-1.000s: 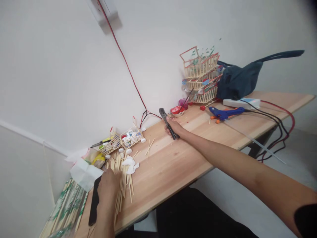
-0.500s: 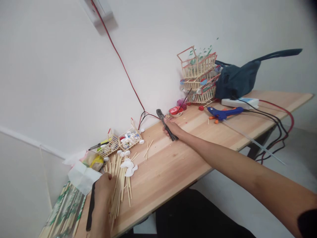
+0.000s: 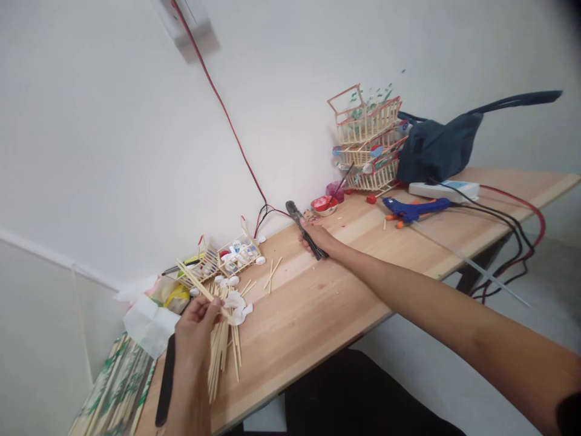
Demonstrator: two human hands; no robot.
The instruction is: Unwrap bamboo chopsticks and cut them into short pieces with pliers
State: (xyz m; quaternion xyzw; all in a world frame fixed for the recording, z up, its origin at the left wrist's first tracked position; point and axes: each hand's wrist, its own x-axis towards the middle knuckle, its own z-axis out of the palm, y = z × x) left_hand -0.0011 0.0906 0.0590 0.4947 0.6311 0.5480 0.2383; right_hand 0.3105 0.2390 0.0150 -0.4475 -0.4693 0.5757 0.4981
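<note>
My left hand (image 3: pixel 196 324) is closed around a few thin wooden sticks (image 3: pixel 196 280), raised above the table and slanting up to the left. Under that hand lies a loose pile of similar sticks (image 3: pixel 220 351), with a crumpled white tissue (image 3: pixel 236 307) on top. My right hand (image 3: pixel 315 237) grips a pair of dark pliers (image 3: pixel 294 212) at mid-table, the jaw end pointing toward the wall. Whether the pliers' jaws are apart is too small to tell. A long black flat strip (image 3: pixel 165 381) lies beside my left wrist.
Small stick baskets (image 3: pixel 240 254) with bottle caps stand by the wall; several stacked stick baskets (image 3: pixel 367 145) stand farther right. A blue glue gun (image 3: pixel 415 209), white power strip (image 3: pixel 443 190), dark bag (image 3: pixel 438 145) and red paint dish (image 3: pixel 324 204) are at right. Wrapped sticks (image 3: pixel 111 387) lie lower left.
My left hand has risen from the stick pile and turned, now holding a few sticks in its fingers. My right hand stays in place with the pliers.
</note>
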